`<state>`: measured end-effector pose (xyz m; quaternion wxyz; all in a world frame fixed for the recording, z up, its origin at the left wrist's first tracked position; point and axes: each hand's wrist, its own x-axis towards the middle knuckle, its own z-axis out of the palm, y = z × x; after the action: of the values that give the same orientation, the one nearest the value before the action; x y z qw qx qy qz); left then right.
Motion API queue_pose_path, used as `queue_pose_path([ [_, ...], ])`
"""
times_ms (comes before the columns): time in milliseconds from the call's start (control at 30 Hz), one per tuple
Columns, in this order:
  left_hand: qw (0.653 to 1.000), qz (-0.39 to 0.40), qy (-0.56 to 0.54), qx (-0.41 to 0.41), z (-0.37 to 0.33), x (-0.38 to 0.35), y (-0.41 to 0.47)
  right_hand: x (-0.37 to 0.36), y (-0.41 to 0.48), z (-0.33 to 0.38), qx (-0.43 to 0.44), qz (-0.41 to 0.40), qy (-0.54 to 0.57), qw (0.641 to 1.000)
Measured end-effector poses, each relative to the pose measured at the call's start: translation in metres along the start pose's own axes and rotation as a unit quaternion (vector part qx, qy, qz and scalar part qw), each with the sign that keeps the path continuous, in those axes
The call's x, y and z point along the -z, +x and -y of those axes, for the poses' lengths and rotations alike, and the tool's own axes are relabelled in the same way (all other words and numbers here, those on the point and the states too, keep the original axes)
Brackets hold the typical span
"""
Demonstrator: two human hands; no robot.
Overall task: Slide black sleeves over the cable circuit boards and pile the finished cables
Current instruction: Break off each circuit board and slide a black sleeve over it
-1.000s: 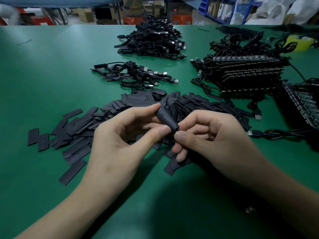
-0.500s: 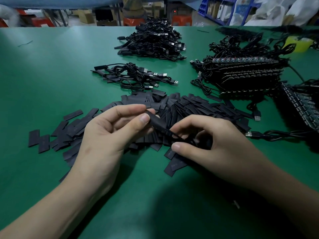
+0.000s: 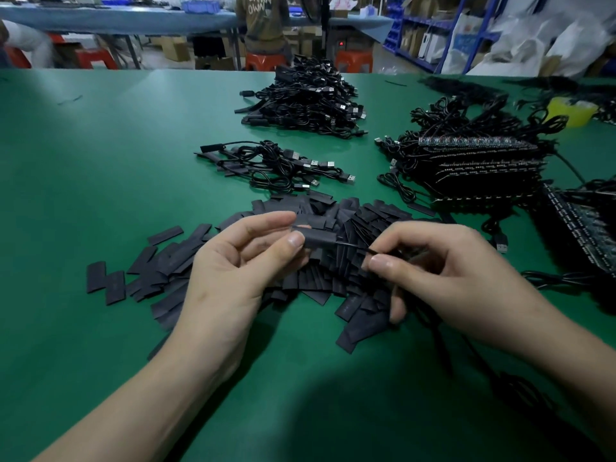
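- Sleeve (image 3: 320, 237), short and black, is pinched at its left end between the thumb and forefinger of the left hand (image 3: 233, 271). The other fingers of that hand curl loosely behind it and hold nothing else.
- It lies almost level in the air, between the two hands and nearer the left one, above a heap of loose sleeves (image 3: 166, 258).
- A thin black cable (image 3: 351, 245) runs out of its right end to the right hand (image 3: 450, 278), which nips the cable between thumb tip and forefinger, with the remaining fingers curled under.
- More of the cable trails out from beneath the right palm toward the near edge of the table (image 3: 100, 145).
- The hands are apart, joined only by that short stretch of cable.
- How far the board sits inside the sleeve cannot be told.
- The loose sleeves lie flat and scattered on the green table under both hands.
- Just beyond them sits a small pile of cables (image 3: 276, 165) with plugs pointing right. A bigger pile of cables (image 3: 306, 98) sits farther back.
- A stack of circuit boards (image 3: 480, 168) with tangled leads sits to the right, well apart from the hands.
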<state>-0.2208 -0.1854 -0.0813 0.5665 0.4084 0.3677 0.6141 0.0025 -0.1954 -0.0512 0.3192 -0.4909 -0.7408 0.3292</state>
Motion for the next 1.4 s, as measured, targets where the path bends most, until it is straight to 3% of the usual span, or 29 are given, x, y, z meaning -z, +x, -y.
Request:
queue_pose_path([
  [167,0.989,0.044,0.132,-0.044,-0.002,0.002,0.000,0.004,0.008,0.005,0.070,-0.057,-0.136,0.987],
  [267,0.958,0.069,0.259,-0.104,0.000,0.001,0.000,-0.005,0.008,0.004,0.078,-0.066,-0.143,0.984],
  [467,0.915,0.106,0.349,-0.170,0.002,-0.001,-0.009,-0.011,0.003,0.002,0.090,-0.080,-0.174,0.977],
  [800,0.860,0.163,0.413,-0.252,0.000,-0.003,-0.009,-0.006,0.000,0.000,0.078,-0.011,-0.143,0.987],
  [900,0.822,0.176,0.442,-0.313,0.001,-0.005,-0.010,-0.004,0.000,-0.004,0.064,0.010,-0.090,0.994],
  [1033,0.808,0.164,0.447,-0.348,0.004,-0.003,-0.011,-0.005,0.001,-0.011,0.039,0.028,-0.009,0.999],
  [1400,0.819,0.213,0.465,-0.262,0.003,-0.001,-0.009,-0.008,-0.001,-0.010,0.030,0.056,-0.055,0.996],
])
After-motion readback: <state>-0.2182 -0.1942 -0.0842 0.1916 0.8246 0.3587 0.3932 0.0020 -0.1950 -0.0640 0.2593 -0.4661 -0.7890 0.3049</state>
